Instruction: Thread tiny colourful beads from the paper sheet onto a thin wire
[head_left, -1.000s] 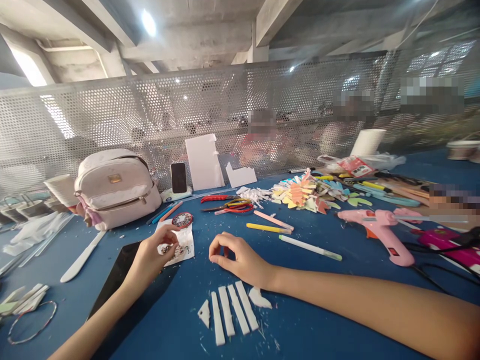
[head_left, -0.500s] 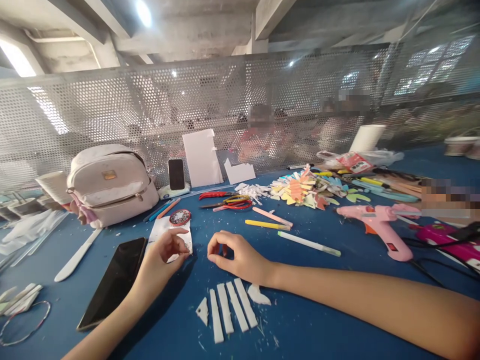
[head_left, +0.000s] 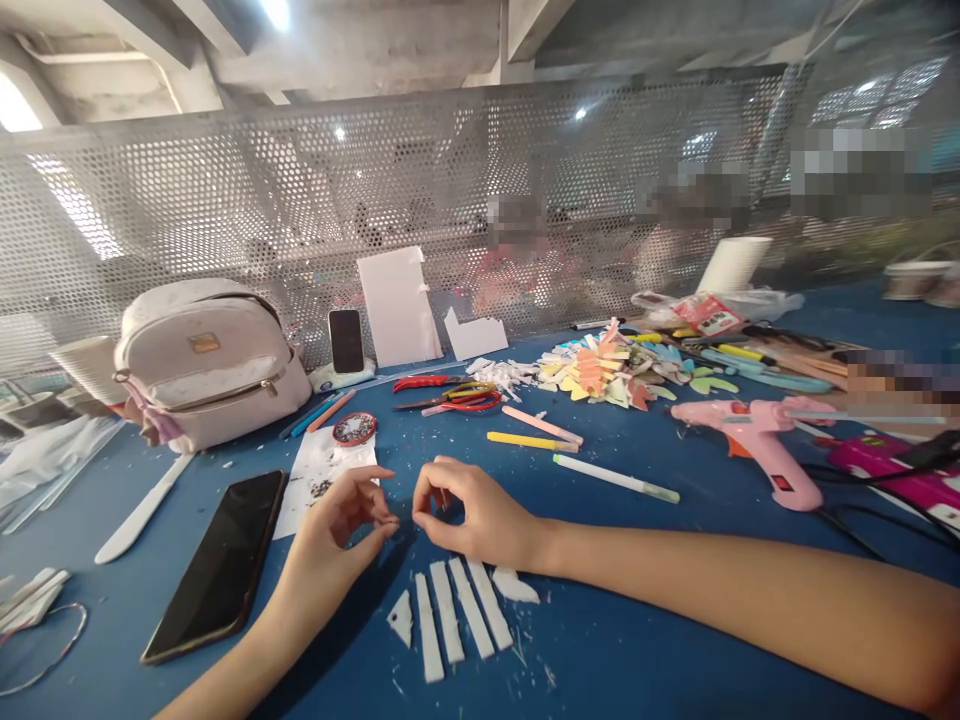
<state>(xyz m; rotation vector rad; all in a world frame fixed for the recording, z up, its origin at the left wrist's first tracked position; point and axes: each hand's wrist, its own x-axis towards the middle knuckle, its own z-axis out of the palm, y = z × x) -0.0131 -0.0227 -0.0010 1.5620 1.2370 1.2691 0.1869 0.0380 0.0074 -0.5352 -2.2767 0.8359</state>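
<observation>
My left hand (head_left: 349, 520) is raised over the blue table, thumb and a fingertip pinched together, index finger lifted. Facing it, my right hand (head_left: 476, 510) also makes a pinch; a small gap separates the two. Whatever either pinch holds is too small to make out. Just below my right hand lie several white foam strips (head_left: 429, 625), a small triangular piece with a hole (head_left: 401, 620) and a leaf-shaped scrap (head_left: 516, 586). Behind my left hand, a white paper sheet (head_left: 300, 495) carries dark specks and a round red-rimmed container (head_left: 354, 429).
Left are a black phone (head_left: 217, 565), a white plastic knife (head_left: 142, 510) and a pale backpack (head_left: 206, 370). Scissors (head_left: 457, 402), red-handled pliers (head_left: 427, 383), markers (head_left: 532, 441) and colored scraps (head_left: 600, 365) lie ahead. A pink glue gun (head_left: 757, 435) with cables lies right.
My left hand has moved slightly right, closer to my right hand, uncovering the dark specks on the paper. My right hand stays almost in place. The view has shifted a little.
</observation>
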